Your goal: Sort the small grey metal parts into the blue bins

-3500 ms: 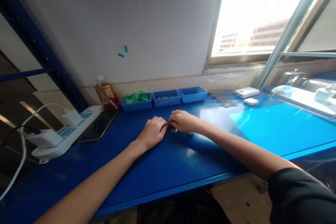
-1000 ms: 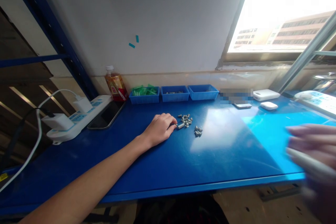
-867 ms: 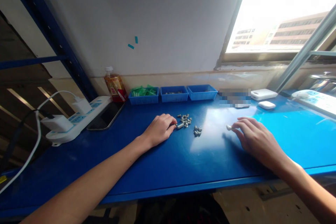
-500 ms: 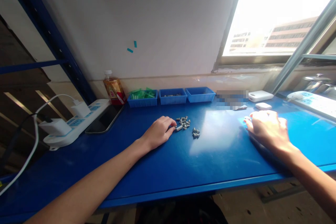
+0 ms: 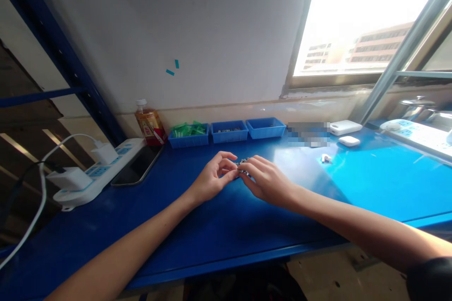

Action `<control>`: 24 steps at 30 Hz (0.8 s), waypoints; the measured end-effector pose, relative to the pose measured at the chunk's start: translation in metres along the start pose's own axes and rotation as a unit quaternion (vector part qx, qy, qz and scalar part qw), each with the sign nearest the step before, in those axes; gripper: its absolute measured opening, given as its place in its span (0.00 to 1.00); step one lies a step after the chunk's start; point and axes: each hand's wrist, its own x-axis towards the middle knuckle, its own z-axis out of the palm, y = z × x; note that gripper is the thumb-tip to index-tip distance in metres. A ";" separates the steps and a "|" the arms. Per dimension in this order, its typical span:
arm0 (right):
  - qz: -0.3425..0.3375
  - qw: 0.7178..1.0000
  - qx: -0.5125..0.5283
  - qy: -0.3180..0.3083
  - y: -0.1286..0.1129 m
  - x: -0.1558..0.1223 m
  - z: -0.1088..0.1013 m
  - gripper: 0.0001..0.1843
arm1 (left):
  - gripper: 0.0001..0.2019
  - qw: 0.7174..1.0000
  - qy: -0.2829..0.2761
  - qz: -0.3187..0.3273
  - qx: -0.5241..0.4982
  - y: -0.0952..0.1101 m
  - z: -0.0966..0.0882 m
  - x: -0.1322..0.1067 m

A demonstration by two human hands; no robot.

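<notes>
My left hand and my right hand meet over a small heap of silver metal pieces on the blue table. Both hands have their fingers curled, with the fingertips pinched together at the heap. What they pinch is too small to make out. My right hand covers most of the heap. A small white piece lies alone on the table to the right.
Three blue trays line the wall; the left one holds green parts. A bottle, a phone and a white power strip with chargers sit at the left. White cases lie at the right by the window.
My right hand left the small white piece on the table at the right and came back left to the heap. My left hand lifted its fingers and now pinches beside it.
</notes>
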 end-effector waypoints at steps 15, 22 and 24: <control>0.301 0.932 -0.178 -0.093 0.112 0.030 -0.013 0.19 | 0.19 0.875 -0.074 0.115 0.465 -0.029 -0.022 0.016; 0.190 0.964 0.046 -0.182 0.060 0.023 0.025 0.16 | 0.15 0.863 -0.071 0.102 0.490 -0.029 -0.020 0.016; 0.202 0.950 0.083 -0.224 0.058 0.033 0.034 0.14 | 0.14 0.863 -0.067 0.095 0.492 -0.027 -0.021 0.015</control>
